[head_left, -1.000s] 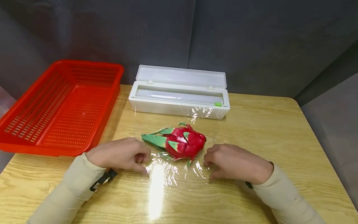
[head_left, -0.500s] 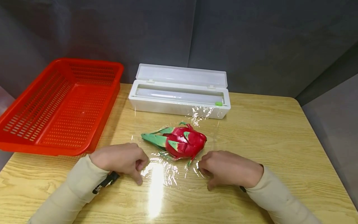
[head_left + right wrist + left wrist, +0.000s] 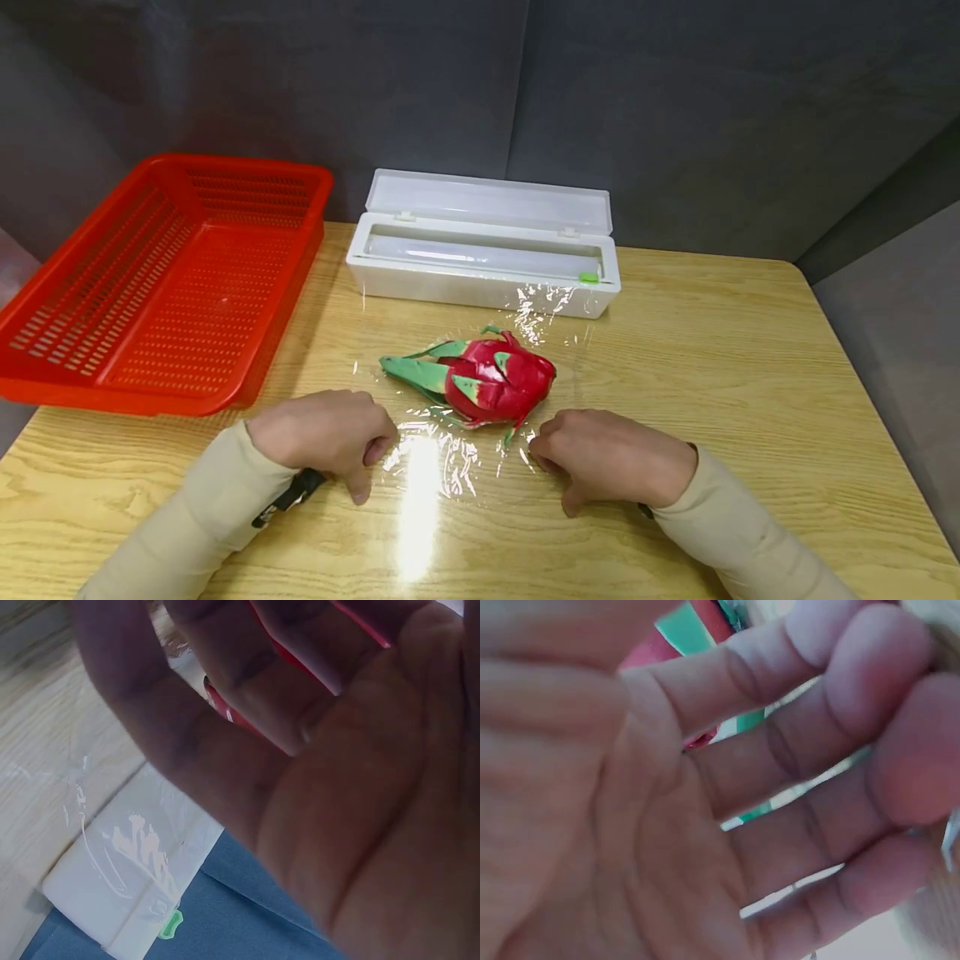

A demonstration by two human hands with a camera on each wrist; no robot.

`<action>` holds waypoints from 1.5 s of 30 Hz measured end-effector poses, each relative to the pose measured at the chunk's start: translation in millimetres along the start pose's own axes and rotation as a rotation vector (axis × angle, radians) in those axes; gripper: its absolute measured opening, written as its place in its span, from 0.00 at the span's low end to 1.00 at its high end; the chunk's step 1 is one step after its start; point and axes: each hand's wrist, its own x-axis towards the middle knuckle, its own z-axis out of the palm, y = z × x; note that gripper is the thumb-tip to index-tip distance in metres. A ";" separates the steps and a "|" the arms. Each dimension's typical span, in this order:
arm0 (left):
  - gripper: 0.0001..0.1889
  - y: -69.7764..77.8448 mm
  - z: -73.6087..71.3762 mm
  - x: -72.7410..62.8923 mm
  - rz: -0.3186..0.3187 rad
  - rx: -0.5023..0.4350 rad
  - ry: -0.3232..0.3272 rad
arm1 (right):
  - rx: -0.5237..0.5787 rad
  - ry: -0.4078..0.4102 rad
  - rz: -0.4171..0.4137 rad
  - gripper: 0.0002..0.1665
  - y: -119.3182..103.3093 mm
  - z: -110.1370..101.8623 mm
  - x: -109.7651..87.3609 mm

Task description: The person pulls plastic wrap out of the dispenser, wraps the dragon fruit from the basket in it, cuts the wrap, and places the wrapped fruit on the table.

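A red dragon fruit [image 3: 502,383] with long green scales lies on its side mid-table, its leafy end toward the left. Thin clear cling film [image 3: 457,471] spreads flat around it and runs back to the open white wrap box [image 3: 480,287]. My left hand [image 3: 330,433] touches the film near its front left corner, thumb spread away; bent, unclenched fingers [image 3: 787,750] show in the left wrist view. At the front right, my right hand [image 3: 611,454] has its fingertips on the film, thumb apart. Both hands sit on the near side of the fruit.
A red slotted plastic basket [image 3: 217,308] stands at the left. The box's lid [image 3: 487,202] is raised, a film roll [image 3: 480,254] lies inside, and a green slider [image 3: 588,277] sits at its right front. A dark cloth wall [image 3: 660,125] rises behind the table.
Both hands have slid slightly toward the near edge, the right one also a little left. Their thumbs have spread away from the fingers. Fruit and box have stayed in place.
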 end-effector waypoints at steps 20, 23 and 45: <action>0.14 -6.8 -7.2 -11.7 0.196 0.012 0.083 | 0.032 0.011 -0.035 0.19 3.2 -5.4 -7.6; 0.14 -7.1 -7.9 -12.9 0.211 0.023 0.100 | 0.045 0.036 -0.041 0.18 4.0 -7.4 -10.5; 0.14 -0.4 -22.0 -27.3 0.228 0.067 0.240 | 0.039 0.087 -0.052 0.21 2.8 -17.3 -20.0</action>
